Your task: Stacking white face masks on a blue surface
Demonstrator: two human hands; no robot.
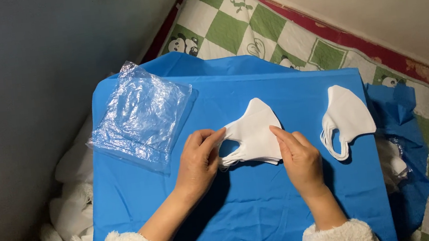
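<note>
White mask stack (pixel 253 135) — flat, mid-cloth

We saw a blue sheet (pixel 246 208) spread flat, with a crumpled clear plastic bag (pixel 141 115) lying on its far left corner. A second stack of white masks (pixel 346 119) sat near its right edge. Beneath lay a green-and-white checked blanket (pixel 246 22) with panda prints, and white bags (pixel 69 218) were bunched at the left.

Blue sheet (pixel 246 208) spread flat as work surface, stack of white masks (pixel 253 135) at its centre, second stack of white masks (pixel 346 119) right of the centre stack, crumpled clear plastic bags (pixel 141 115) left of it, near the sheet's corner.
</note>
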